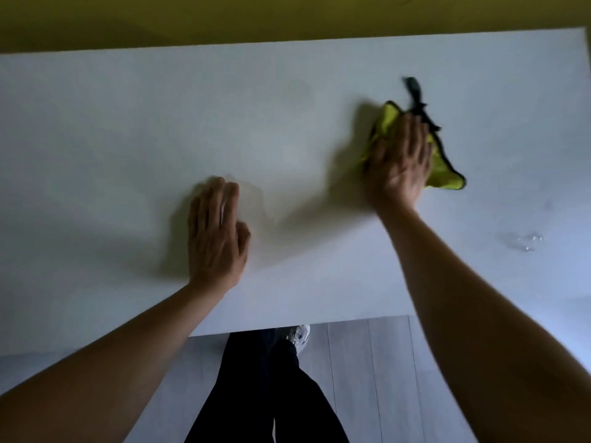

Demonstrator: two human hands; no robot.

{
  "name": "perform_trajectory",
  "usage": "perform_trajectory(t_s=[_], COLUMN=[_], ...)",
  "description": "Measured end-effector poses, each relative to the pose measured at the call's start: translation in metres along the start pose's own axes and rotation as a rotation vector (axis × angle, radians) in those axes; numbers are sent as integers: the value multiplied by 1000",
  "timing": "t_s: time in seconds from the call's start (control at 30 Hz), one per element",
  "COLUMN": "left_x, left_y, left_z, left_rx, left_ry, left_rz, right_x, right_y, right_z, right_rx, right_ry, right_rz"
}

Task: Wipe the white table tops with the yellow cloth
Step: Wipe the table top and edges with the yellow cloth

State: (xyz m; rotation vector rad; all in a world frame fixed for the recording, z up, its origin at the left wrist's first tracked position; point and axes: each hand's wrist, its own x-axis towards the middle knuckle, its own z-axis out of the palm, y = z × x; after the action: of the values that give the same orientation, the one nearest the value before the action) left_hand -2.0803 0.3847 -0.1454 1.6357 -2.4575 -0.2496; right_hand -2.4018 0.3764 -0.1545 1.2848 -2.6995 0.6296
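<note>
Left side of the white table [96,129]: bare top, nothing on it that I can see, only my shadow. The table runs the full width of the view, with a yellow wall [224,17] behind it.

My left hand [217,238] lies flat on the top near the front edge, fingers straight and together, holding nothing. I read it as a brace: it takes my weight so I can lean and reach further with the other arm. A faint smear or damp outline shows just right of its fingertips, too dim to call.

Below the table edge: dark trousers [256,394], one pale shoe [299,337], grey plank floor [367,378]. I'm standing tight against the front edge.

My right hand [399,164] is out mid-right on the top, palm down, fingers spread straight over the yellow cloth [443,174]. It's a press, not a clench: a flat palm gives the most contact for wiping. The cloth is bunched under the hand and touching the table, with yellow showing on both sides of the fingers. Its dark trim and a loose dark strand trail off past the fingertips toward the wall. The edges are blurred, so I judge this is mid-stroke.

Further right, near the front edge: a small patch of water drops [524,241], apart from the cloth. Judging by that, the right end is not yet wiped and is likely the next pass.
</note>
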Motion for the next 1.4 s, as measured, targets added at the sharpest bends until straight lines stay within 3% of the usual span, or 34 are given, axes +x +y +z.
perform_trajectory(t_s=[0.1,0.23,0.37,0.5,0.67,0.8,0.97,1.13,1.27,1.4], left_x=[33,81,95,95,96,96,96,97,98,99], left_y=[-5,-11,-14,-14,-13,-11,-11,-10,-11,-11], left_z=[0,2,6,9,6,1,2,1,0,2], left_rx=[18,20,15,10,11,15,22,12,19,53], left_ry=[8,10,11,81,50,-22,-14,-24,-31,-20], left_rz=[1,36,59,67,62,30,25,19,21,17], right_x=[23,22,2,-28,-19,24,83,80,52,25], right_y=[19,9,-57,-156,-155,-100,-18,-36,-107,-184], right_z=[-7,2,26,43,40,41,21,28,47,63], right_rx=[-20,-43,10,189,172,108,-57,-68,38,136], right_ry=[-66,-10,4,-143,-229,-100,-100,-73,-79,-227], right_rz=[160,210,-34,-336,-437,-186,124,244,-54,-446])
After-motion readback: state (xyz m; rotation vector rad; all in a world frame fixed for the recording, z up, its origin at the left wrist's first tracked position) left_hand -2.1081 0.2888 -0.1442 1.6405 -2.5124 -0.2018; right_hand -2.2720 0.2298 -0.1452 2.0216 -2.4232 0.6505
